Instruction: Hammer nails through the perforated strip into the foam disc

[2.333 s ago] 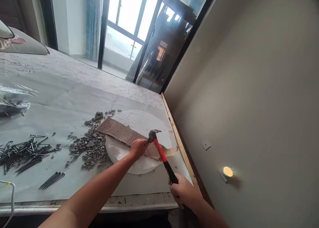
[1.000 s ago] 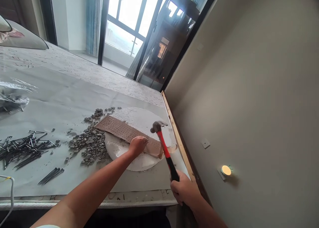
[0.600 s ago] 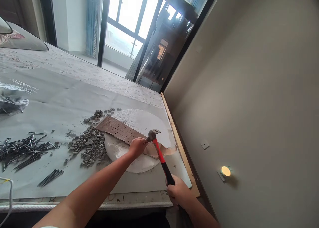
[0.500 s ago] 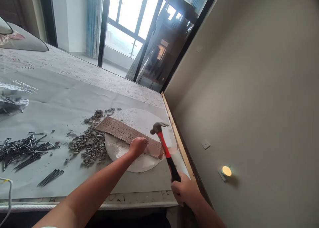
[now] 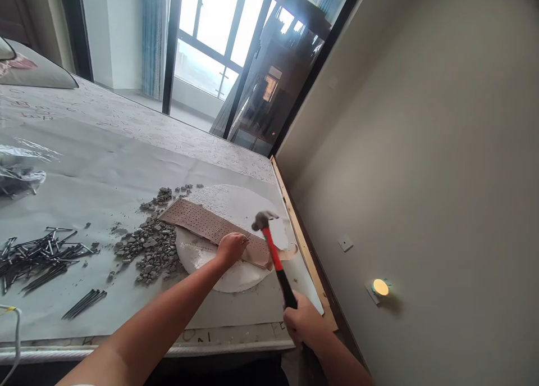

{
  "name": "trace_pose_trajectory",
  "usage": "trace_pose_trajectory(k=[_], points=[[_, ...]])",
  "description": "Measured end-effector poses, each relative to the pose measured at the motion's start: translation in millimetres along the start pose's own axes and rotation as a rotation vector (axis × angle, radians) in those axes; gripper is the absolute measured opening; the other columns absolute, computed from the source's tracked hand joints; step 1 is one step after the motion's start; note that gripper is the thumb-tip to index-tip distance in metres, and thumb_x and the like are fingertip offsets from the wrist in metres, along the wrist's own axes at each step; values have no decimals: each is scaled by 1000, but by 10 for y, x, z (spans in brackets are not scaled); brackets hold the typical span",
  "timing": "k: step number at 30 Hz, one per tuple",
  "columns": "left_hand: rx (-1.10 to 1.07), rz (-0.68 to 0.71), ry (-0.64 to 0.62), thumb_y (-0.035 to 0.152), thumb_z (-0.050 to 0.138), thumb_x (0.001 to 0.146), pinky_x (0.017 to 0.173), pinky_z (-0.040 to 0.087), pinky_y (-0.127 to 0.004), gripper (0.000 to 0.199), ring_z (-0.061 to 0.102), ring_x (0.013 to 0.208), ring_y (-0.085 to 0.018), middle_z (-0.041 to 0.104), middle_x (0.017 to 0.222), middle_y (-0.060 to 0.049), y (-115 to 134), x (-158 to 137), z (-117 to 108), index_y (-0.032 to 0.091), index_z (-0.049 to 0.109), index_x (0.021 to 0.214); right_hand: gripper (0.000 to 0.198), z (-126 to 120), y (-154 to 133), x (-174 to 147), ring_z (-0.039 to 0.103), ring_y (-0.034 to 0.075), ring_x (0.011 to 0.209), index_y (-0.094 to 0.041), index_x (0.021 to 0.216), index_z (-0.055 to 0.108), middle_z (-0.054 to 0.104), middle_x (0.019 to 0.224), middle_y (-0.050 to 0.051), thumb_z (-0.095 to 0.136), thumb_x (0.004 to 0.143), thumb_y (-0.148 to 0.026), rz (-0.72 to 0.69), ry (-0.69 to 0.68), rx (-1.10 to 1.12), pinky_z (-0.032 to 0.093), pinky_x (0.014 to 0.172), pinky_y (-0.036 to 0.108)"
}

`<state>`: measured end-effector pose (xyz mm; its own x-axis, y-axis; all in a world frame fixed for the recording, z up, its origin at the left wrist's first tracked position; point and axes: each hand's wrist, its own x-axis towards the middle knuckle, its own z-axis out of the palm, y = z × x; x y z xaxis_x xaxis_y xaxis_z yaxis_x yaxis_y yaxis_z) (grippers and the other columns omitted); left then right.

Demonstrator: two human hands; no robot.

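A round night light (image 5: pixel 381 287) glows yellow on the greige wall (image 5: pixel 442 150) at right, near a small square wall plate (image 5: pixel 346 243); a pale wooden slat (image 5: pixel 308 259) runs between that wall and the letter-printed mattress (image 5: pixel 118 119); beyond stand a black-framed glass door (image 5: pixel 171 49), a blue curtain (image 5: pixel 152 43) and a bright window (image 5: pixel 219 15); a dark-piped pillow (image 5: pixel 42 77) lies at upper left; a white cable (image 5: pixel 17 335) curves at lower left.

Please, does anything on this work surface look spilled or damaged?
Yes. Loose grey fragments lie scattered on the sheet, left of the white disc, as if spilled. A tan flap curls beyond the right end of the brown strip, perhaps torn.
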<state>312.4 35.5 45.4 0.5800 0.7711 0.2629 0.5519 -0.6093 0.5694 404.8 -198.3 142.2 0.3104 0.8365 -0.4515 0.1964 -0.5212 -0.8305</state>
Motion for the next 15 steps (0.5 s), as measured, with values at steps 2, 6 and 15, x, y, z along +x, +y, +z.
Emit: trace_pose_trajectory(k=[2, 6, 15], points=[[24, 3, 4, 30, 46, 83, 70, 41, -30, 28, 60, 82, -22, 68, 82, -8, -7, 4, 5, 18, 70, 75, 17, 8, 7, 8, 25, 6, 26, -23, 68, 32, 26, 34, -13, 37, 53, -18, 17, -26, -16, 20, 27, 19], [42, 21, 13, 30, 47, 83, 71, 41, -29, 27, 60, 82, -21, 68, 85, -8, 3, 5, 2, 18, 71, 78, 17, 7, -19, 8, 23, 6, 26, -23, 72, 33, 25, 36, -14, 39, 56, -19, -73, 75, 19, 22, 27, 20], [62, 43, 17, 29, 45, 85, 69, 41, -28, 29, 61, 80, -21, 69, 82, -9, 3, 3, 17, 18, 71, 78, 15, -17, -30, -24, 24, 6, 28, -23, 71, 33, 28, 37, -13, 39, 58, -18, -90, 12, 19, 22, 28, 19]])
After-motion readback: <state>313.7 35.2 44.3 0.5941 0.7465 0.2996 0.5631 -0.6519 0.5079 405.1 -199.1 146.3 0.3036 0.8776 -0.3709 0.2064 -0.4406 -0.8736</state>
